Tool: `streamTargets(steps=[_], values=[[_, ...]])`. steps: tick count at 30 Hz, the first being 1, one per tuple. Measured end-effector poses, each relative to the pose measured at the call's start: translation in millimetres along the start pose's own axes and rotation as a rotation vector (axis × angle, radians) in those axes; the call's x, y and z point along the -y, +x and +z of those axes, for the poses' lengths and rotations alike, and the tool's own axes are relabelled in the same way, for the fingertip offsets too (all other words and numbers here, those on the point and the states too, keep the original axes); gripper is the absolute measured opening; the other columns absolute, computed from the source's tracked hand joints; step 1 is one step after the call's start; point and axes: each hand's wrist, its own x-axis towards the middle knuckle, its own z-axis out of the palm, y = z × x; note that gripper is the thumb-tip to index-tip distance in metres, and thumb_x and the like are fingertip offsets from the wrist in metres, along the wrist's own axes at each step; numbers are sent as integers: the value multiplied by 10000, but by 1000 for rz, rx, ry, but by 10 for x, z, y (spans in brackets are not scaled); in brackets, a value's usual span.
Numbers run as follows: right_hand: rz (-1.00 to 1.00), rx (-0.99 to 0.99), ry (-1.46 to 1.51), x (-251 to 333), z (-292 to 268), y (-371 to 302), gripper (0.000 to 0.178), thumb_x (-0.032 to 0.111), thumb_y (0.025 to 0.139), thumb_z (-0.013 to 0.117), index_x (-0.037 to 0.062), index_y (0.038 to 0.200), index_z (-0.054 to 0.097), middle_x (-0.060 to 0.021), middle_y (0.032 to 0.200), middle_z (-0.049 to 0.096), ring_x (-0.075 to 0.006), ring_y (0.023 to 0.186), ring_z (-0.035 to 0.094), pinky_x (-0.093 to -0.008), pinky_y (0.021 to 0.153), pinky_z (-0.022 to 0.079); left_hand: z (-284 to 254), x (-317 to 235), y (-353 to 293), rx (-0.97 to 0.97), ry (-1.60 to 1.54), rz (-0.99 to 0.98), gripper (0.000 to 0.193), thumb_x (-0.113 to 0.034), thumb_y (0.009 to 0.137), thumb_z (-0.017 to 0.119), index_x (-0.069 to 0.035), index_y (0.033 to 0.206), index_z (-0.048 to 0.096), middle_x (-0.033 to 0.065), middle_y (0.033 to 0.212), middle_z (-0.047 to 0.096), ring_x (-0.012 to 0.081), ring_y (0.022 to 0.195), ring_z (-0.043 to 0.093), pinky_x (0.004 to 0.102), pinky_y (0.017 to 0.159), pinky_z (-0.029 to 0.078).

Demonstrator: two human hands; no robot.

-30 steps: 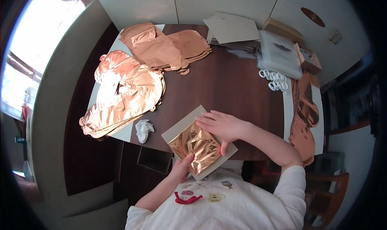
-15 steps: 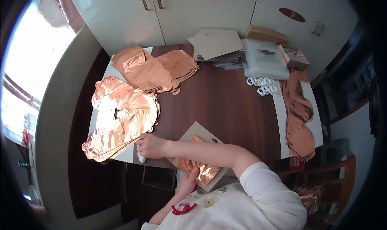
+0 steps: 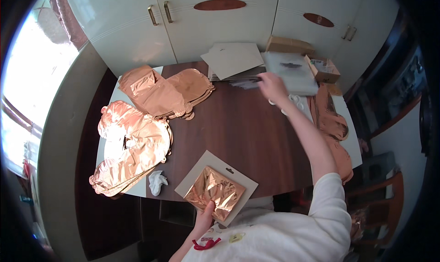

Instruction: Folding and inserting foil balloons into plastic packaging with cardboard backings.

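My left hand [image 3: 205, 219] grips a grey backing card [image 3: 247, 185] with a slotted hole at one corner, its thumb pressed on top. A folded rose-gold foil balloon [image 3: 215, 188] lies flat on that card, under the thumb. My right hand [image 3: 273, 86] reaches across the table to a bunch of thin, pale, clear strips [image 3: 244, 84]. Its fingertips are at the strips' right end, slightly blurred, and whether they pinch one I cannot tell. Beside and partly behind that hand lie white rings [image 3: 298, 102]. A crumpled white tissue [image 3: 157, 183] rests near the table's front edge.
Flat rose-gold foil balloons lie in piles at the left [image 3: 133, 147], back left [image 3: 158, 90] and right [image 3: 332, 124] of the brown table [image 3: 229, 129]. Along the back stand stacked grey cards [image 3: 233, 60], clear plastic bags [image 3: 291, 71] and a small open cardboard box [image 3: 323, 69].
My right hand has left the tissue near the front left edge and swung over to the strips at the back right. The card with the folded balloon is now in full view.
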Motion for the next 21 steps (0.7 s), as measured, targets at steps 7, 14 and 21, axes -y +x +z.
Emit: streamTargets(steps=[7,14,21], values=[[208,116,-268,-1678,-283,-254,505,403,860,563,101,1265,554,-68,1403,458,-324,1244,463,-405,1006,397,25,44,33,-31,108,5,351,-186,982,485,6,1276,481,53,1195,575,141,1027,567,289,897,459],[549,-6,-5,-1397,-364,-87,397,390,887,545,75,1097,662,-64,1220,611,-318,1121,557,-392,934,448,35,38,-11,12,47,-23,423,-196,987,485,-6,1352,386,70,1278,506,146,1112,518,291,950,429],[24,-162,-2,177,-816,-375,296,315,883,579,44,947,677,-98,1005,648,-305,923,610,-408,795,490,-7,4,-44,32,62,49,401,-190,986,482,-7,1335,405,70,1259,516,147,1097,524,305,941,438]])
